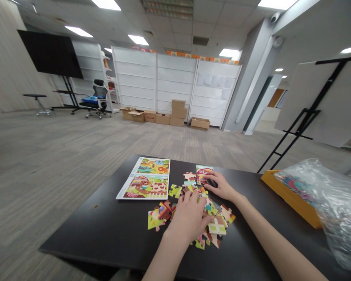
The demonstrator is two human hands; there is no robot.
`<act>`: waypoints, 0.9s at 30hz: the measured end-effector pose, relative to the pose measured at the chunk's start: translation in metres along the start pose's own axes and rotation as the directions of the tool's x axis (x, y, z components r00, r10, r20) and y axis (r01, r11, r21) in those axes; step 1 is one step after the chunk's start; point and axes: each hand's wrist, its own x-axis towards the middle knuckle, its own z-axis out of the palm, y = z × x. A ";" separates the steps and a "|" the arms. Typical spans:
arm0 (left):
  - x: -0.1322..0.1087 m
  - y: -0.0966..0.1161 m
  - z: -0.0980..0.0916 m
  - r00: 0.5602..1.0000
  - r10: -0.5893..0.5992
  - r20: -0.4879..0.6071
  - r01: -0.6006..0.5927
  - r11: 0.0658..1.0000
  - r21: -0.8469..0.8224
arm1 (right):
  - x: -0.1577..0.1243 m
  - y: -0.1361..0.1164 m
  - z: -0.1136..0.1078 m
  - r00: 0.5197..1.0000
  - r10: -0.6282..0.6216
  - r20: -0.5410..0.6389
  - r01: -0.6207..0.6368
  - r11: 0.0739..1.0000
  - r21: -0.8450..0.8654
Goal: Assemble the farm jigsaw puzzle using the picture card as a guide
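Note:
My left hand [188,214] lies palm down over a loose heap of jigsaw puzzle pieces [213,208], its fingers spread and touching them. The pieces under the palm are hidden. At the far side of the heap, my right hand [220,186] rests its fingertips on the right edge of a few puzzle pieces with a red barn [201,171]; its thumb and fingers are apart. Beside these lies a pinkish puzzle piece [189,176]. Left of my left hand are green and purple puzzle pieces [156,217]. A printed picture sheet [148,180] shows a farm scene and an animal scene.
The black table [111,230] carries everything. On its right stands a yellow box [292,199] with colourful pieces, partly covered by a clear plastic bag [339,210]. Beyond are a whiteboard stand [304,113], cardboard boxes [178,113] and an office chair [98,99].

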 end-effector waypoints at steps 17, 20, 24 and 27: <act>-0.002 -0.003 0.003 1.000 0.017 -0.008 -0.017 1.000 -0.015 | -0.001 -0.013 0.000 0.999 0.016 0.034 -0.012 0.993 -0.117; -0.002 -0.003 0.003 1.000 0.013 -0.008 -0.014 1.000 -0.011 | 0.000 -0.015 0.001 1.000 -0.001 0.019 0.003 0.992 -0.123; -0.002 -0.002 0.003 1.000 0.015 -0.002 -0.015 1.000 -0.007 | 0.001 -0.017 0.002 1.000 -0.004 0.028 0.008 0.990 -0.142; -0.002 -0.003 0.003 1.000 0.017 -0.003 -0.017 1.000 -0.011 | 0.002 -0.015 0.003 1.000 0.004 0.029 0.000 0.991 -0.132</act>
